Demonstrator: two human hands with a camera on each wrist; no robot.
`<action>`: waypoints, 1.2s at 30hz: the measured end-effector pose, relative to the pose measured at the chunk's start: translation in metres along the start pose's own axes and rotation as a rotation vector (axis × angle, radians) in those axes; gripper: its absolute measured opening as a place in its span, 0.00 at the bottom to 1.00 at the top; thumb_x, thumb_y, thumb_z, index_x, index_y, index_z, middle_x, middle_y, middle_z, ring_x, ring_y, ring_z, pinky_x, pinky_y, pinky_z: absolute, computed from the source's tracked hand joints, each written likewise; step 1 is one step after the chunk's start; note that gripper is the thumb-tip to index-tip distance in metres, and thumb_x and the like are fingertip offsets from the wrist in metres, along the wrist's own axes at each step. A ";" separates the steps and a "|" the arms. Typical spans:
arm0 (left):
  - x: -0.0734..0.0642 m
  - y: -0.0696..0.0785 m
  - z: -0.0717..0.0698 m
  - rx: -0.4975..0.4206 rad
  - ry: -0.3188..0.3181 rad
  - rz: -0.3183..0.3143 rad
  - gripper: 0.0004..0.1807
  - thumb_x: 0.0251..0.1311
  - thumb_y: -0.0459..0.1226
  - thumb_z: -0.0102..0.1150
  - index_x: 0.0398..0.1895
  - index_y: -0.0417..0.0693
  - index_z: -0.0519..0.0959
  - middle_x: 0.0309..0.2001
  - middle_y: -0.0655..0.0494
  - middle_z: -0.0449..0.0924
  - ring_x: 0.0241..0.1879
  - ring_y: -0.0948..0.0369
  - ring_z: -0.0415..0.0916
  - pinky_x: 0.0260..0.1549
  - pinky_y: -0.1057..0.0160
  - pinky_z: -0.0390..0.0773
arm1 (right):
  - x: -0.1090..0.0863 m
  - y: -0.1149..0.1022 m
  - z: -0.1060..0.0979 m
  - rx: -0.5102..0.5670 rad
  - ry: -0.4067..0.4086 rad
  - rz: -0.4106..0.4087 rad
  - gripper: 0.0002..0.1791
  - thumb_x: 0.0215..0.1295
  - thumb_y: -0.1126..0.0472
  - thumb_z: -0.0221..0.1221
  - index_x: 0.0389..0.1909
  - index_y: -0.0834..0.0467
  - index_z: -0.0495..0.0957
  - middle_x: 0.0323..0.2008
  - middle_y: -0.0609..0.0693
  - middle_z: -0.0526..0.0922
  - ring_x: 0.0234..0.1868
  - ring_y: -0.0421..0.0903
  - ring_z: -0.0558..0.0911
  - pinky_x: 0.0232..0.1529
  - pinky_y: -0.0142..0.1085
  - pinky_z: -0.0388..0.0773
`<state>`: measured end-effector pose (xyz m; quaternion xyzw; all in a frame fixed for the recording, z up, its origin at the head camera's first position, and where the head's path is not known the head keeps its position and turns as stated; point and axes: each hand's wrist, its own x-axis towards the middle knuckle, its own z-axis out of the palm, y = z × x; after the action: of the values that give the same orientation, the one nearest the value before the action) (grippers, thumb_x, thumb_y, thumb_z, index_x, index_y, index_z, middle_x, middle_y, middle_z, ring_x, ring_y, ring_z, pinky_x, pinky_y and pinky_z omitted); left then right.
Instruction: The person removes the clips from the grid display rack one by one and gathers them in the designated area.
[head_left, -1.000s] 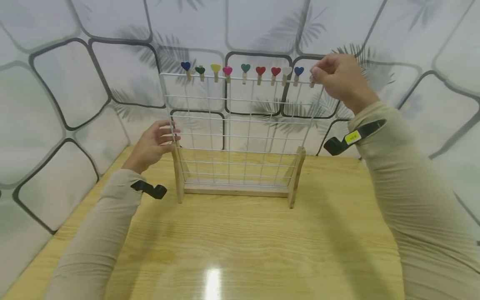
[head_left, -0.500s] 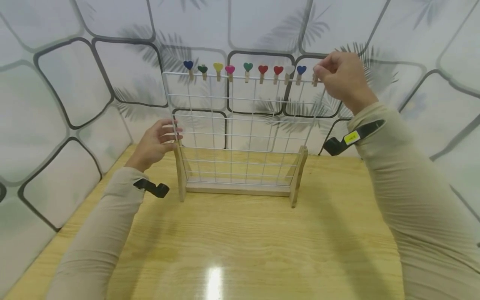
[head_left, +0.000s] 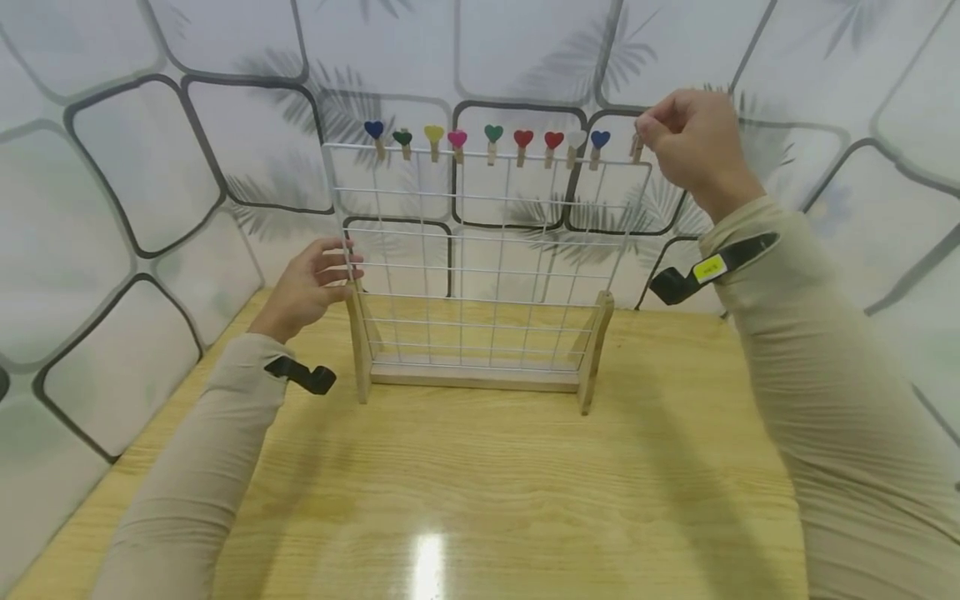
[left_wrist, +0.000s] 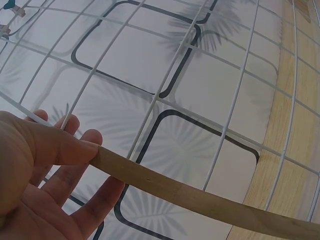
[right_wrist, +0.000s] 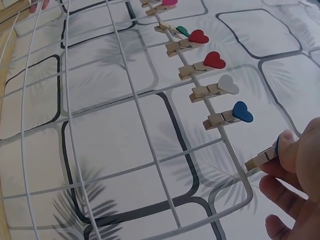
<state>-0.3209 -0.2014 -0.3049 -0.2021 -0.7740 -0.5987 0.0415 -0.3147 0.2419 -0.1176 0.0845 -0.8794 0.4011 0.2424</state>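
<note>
My right hand pinches a small pale wooden clothespin near the white wire grid's top right corner, higher and farther right than a second ago — apparently unclipped now — while my left hand, fingers relaxed, rests against the brown wooden upright.

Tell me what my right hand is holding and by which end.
Your right hand pinches a slim, light-brown wooden clothespin by its upper, blue-edged end, leaving the bare lower tip sticking out.

Right hand and pinched clothespin now slightly higher and farther right at the top rail.
</note>
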 end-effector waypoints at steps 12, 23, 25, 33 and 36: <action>-0.002 0.003 0.000 0.015 0.011 -0.013 0.31 0.60 0.16 0.50 0.67 0.38 0.60 0.62 0.34 0.66 0.61 0.43 0.68 0.47 0.69 0.77 | -0.011 0.008 -0.016 0.170 -0.115 -0.002 0.06 0.70 0.60 0.57 0.38 0.58 0.80 0.30 0.41 0.82 0.36 0.39 0.78 0.37 0.28 0.71; -0.009 -0.004 0.001 0.007 0.032 -0.010 0.30 0.58 0.15 0.50 0.64 0.38 0.61 0.62 0.31 0.66 0.54 0.58 0.74 0.46 0.71 0.77 | -0.026 0.042 -0.024 0.258 -0.174 0.041 0.05 0.70 0.61 0.57 0.35 0.56 0.80 0.27 0.44 0.82 0.30 0.40 0.80 0.28 0.27 0.75; -0.009 -0.005 0.002 0.006 0.034 -0.008 0.30 0.58 0.15 0.50 0.64 0.37 0.61 0.62 0.30 0.66 0.53 0.59 0.74 0.46 0.70 0.77 | -0.028 0.050 -0.025 0.240 -0.175 0.038 0.05 0.70 0.60 0.57 0.35 0.55 0.81 0.27 0.43 0.82 0.30 0.39 0.80 0.28 0.27 0.75; -0.001 -0.005 0.003 0.019 0.043 0.014 0.32 0.59 0.15 0.50 0.66 0.39 0.60 0.61 0.34 0.68 0.56 0.54 0.73 0.47 0.69 0.77 | -0.039 0.073 -0.031 0.240 -0.169 0.071 0.06 0.70 0.61 0.57 0.34 0.53 0.80 0.25 0.42 0.82 0.29 0.38 0.81 0.29 0.27 0.76; 0.000 -0.004 0.004 -0.005 0.041 0.012 0.34 0.58 0.15 0.50 0.67 0.43 0.58 0.62 0.33 0.67 0.58 0.51 0.72 0.48 0.69 0.77 | -0.044 0.083 -0.029 0.242 -0.164 0.083 0.05 0.70 0.61 0.57 0.35 0.55 0.80 0.25 0.41 0.82 0.29 0.37 0.81 0.29 0.27 0.76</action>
<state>-0.3217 -0.1990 -0.3099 -0.1942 -0.7702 -0.6045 0.0605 -0.2944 0.3168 -0.1783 0.1091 -0.8440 0.5058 0.1411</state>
